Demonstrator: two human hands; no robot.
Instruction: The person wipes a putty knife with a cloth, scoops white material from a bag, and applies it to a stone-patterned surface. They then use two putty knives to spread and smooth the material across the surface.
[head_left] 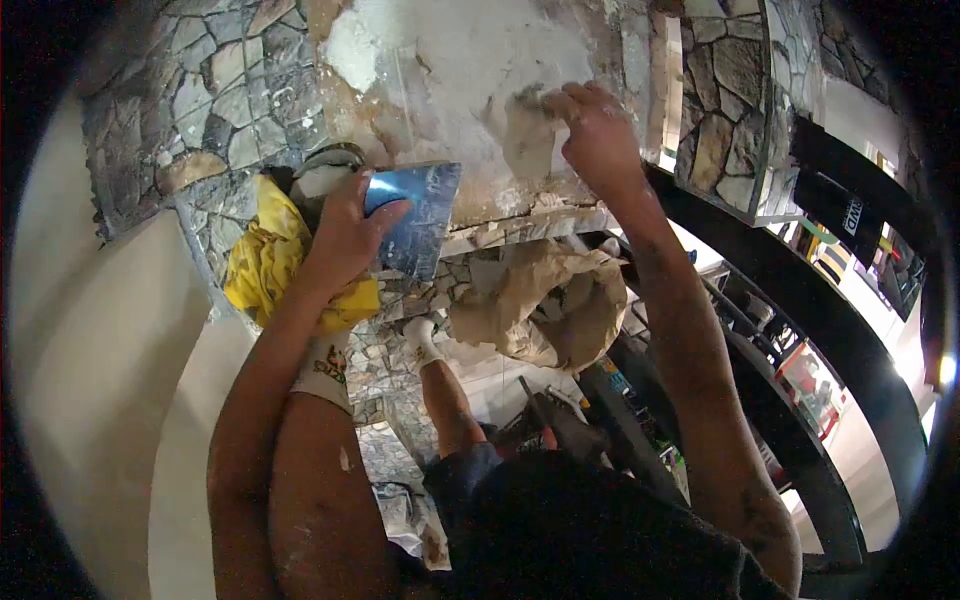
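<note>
Broad blue scraper (420, 222) (pale-smeared, scuffed), its blade flaring.

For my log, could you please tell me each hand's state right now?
Left hand: closed, holding a broad blue scraper.
Right hand: curled; whether it holds anything cannot be told.

A crumpled yellow wrap (262, 248) sits left; black shelving (820, 300) stands right.

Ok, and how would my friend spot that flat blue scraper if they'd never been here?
Find the big patchy grey surface at the top of the picture. Near its lower left edge, the left hand holds the flat blue scraper. Its blue, straight-edged blade stands out from the crumpled yellow bundle and crinkled brown paper bag nearby.
</note>
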